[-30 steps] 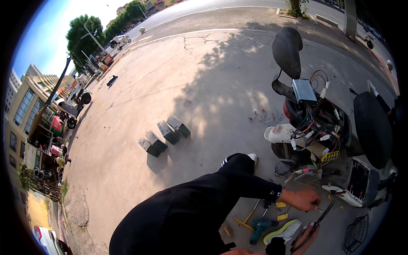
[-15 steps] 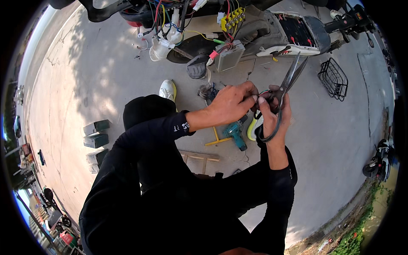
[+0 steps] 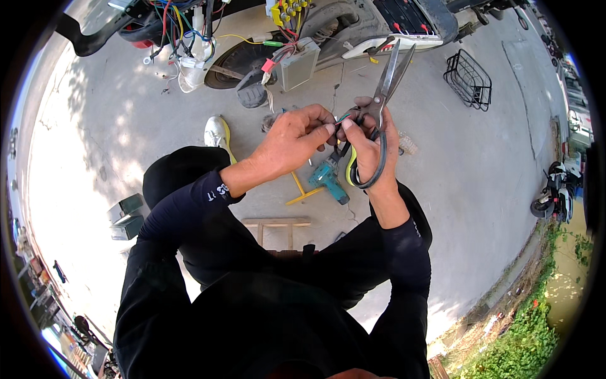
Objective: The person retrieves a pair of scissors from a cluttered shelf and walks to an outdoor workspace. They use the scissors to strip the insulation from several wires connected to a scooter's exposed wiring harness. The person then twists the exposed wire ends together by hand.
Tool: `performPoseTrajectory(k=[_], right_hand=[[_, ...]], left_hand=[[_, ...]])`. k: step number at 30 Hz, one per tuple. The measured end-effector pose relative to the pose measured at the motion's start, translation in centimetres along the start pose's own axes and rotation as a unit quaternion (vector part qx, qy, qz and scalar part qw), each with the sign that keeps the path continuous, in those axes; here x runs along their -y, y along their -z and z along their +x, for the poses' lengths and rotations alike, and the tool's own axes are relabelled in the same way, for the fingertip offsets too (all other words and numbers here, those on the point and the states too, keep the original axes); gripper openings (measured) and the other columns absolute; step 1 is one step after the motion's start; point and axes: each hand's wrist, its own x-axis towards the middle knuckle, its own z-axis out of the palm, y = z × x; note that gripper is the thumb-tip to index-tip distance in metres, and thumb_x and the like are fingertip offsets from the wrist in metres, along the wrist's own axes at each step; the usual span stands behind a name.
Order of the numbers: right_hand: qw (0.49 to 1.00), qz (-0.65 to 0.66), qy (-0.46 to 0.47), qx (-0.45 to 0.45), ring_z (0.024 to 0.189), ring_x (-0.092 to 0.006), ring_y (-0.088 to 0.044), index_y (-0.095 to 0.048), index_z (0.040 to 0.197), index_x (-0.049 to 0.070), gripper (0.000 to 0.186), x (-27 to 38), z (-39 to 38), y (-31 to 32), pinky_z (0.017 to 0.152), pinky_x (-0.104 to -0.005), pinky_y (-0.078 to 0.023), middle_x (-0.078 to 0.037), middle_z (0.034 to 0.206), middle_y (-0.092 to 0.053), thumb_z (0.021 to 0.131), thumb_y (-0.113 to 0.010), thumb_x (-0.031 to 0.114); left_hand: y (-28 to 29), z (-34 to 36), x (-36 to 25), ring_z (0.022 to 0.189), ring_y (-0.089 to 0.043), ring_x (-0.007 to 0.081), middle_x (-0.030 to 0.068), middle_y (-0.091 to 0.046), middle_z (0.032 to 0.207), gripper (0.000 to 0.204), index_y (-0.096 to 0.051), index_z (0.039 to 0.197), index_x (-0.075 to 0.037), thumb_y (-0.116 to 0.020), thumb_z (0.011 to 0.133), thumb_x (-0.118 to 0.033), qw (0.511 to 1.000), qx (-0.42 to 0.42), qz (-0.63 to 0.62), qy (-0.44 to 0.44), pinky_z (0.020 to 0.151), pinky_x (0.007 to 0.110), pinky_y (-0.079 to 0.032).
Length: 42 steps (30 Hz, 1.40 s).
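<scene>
My left hand (image 3: 287, 140) is closed, thumb and fingers pinching thin coloured wires (image 3: 343, 118) in front of me. My right hand (image 3: 377, 155) grips the other side of these wires between thumb and fingers. It also holds a large pair of scissors (image 3: 380, 100), whose black handle loop hangs over the palm; the blades point away from me, slightly apart. Both hands' fingertips are close together, and dark smudges show on the right fingers. Exactly how the wires run between the fingers is partly hidden.
A scooter (image 3: 360, 31) lies beyond my hands, with a grey metal box (image 3: 299, 64), a yellow terminal block (image 3: 289, 11) and loose wiring (image 3: 180, 28). Below my hands lie a teal power drill (image 3: 329, 180) and a yellow T-shaped tool (image 3: 302, 189). A black wire basket (image 3: 468, 81) stands right.
The whole view has shifted, so the scooter and my hands appear further left and higher. Both hands still hold the wires, with the scissors in the right.
</scene>
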Motion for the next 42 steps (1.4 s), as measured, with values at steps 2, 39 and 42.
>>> performPoseTrajectory(k=[2,39,42], right_hand=[[1.000,0.011,-0.001,-0.004,0.078,-0.0102,-0.060,-0.051,0.123,-0.001,0.034,0.2,-0.1,-0.1,0.071,-0.0253,-0.050,-0.005,0.092,-0.062,0.091,-0.063,-0.001],[0.959,-0.234,0.157,-0.025,0.077,-0.0076,-0.059,-0.053,0.126,-0.002,0.035,1.9,0.4,-1.0,0.068,-0.0248,-0.050,-0.005,0.091,-0.062,0.094,-0.066,0.004],[0.914,-0.358,0.186,-0.037,0.082,-0.0223,-0.062,-0.053,0.129,-0.001,0.040,1.6,0.0,0.0,0.072,-0.0350,-0.051,-0.014,0.098,-0.063,0.096,-0.068,0.015]], left_hand=[[0.0,0.1,-0.2,0.077,-0.061,0.0104,0.0050,-0.066,0.085,0.017,-0.060,0.106,0.002,-0.055,0.102,-0.014,0.999,0.023,-0.022,0.000,0.071,0.027,-0.051],[0.4,1.0,-2.4,0.094,-0.067,0.0114,0.0085,-0.071,0.093,0.021,-0.047,0.115,0.001,-0.053,0.107,-0.018,0.995,-0.008,-0.058,-0.078,0.086,0.028,-0.056],[0.7,1.2,-3.0,0.094,-0.068,0.0132,0.0110,-0.072,0.095,0.023,-0.048,0.115,0.002,-0.052,0.107,-0.019,0.991,-0.042,-0.075,-0.098,0.087,0.029,-0.057]])
